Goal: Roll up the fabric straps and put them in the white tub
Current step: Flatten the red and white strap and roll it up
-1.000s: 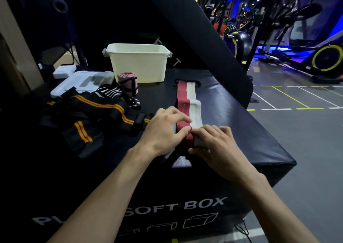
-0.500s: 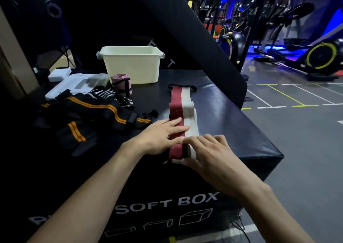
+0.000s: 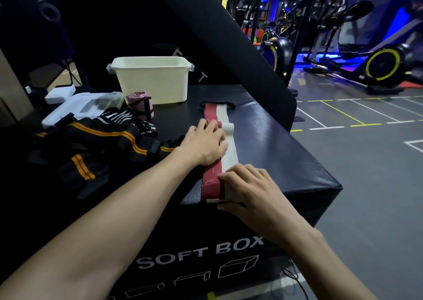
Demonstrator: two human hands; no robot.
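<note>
Black fabric straps with orange stripes lie in a loose, unrolled heap toward the left edge of the black padded soft box, with a black-and-white striped strap tangled at their far side; these all look to be work left. Behind them, near the far left corner, sit white foam trays. Just right of those stands a pink strap already wound into a roll, upright on the box top and close in front of the white plastic tub; it is rolled but not yet put in. The tub stands at the far edge, and only a strip of its inner wall shows, so I cannot tell what it holds, if anything.

The long red-and-white fabric strap lies stretched from the near edge toward the far edge, with a small fold partway along. The left hand rests on it with fingers straight, pressing it flat beside that fold. The right hand has its grip curled round the near end at the box's near edge. By my judgement this strap is barely begun, so most of the task remains.
</note>
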